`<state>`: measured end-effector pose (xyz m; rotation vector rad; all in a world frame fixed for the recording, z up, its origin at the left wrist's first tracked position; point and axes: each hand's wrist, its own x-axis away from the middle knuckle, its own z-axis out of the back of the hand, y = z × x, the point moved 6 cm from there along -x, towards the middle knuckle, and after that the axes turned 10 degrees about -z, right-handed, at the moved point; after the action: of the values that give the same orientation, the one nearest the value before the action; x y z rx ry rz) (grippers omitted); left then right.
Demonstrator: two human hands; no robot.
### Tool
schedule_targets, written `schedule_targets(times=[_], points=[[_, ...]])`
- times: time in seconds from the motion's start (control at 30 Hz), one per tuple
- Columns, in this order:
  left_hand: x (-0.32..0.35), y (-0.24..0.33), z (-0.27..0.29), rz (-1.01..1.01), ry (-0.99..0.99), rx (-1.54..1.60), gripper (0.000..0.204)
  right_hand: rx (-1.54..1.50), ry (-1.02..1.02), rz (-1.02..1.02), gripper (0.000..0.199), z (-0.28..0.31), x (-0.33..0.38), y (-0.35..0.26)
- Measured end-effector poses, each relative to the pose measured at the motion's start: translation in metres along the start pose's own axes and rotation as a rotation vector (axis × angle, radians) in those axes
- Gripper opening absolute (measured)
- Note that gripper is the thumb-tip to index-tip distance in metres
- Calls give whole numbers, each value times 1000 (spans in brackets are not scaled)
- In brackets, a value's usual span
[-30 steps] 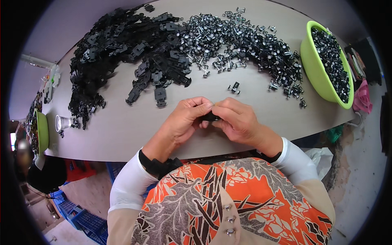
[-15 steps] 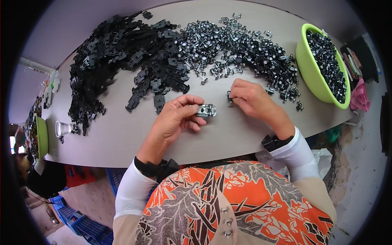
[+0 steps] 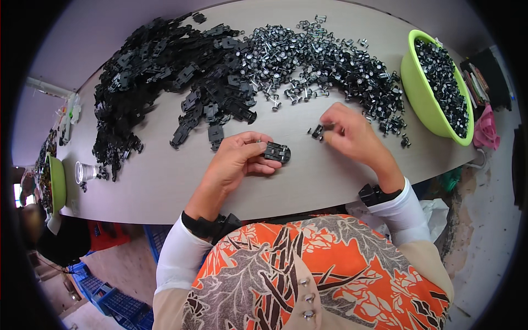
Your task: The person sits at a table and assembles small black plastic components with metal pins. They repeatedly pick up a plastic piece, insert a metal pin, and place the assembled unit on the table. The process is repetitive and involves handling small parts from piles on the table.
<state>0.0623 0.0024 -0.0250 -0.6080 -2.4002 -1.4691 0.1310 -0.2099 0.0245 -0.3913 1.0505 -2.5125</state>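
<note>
Head view: left hand (image 3: 239, 157) grips one black base (image 3: 276, 153) toward the front edge of the worktop (image 3: 308, 187); right hand (image 3: 349, 135) curls at a wheel piece (image 3: 317, 132), grip unclear; base heap (image 3: 159, 60), wheel heap (image 3: 308, 55) lie loose beyond

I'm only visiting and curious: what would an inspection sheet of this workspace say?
Surface: pale table.
Job's things: black moulded part; small wheel piece; heap of black parts at left, heap of wheel pieces at centre-right.
Clutter: clear cup at left; green bowl of small parts at right.
Hands: left hand holds the black moulded part; right hand is at the small wheel piece, grip unclear.
Cables: nothing seen for certain.
Surroundings: blue crates lower left; pink cloth right.
</note>
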Motion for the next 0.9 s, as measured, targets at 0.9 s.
schedule_targets(times=[0.9], points=[[-6,-9,-11,-90,-174,302,19,-95,194,458,14,-43,15,-64]])
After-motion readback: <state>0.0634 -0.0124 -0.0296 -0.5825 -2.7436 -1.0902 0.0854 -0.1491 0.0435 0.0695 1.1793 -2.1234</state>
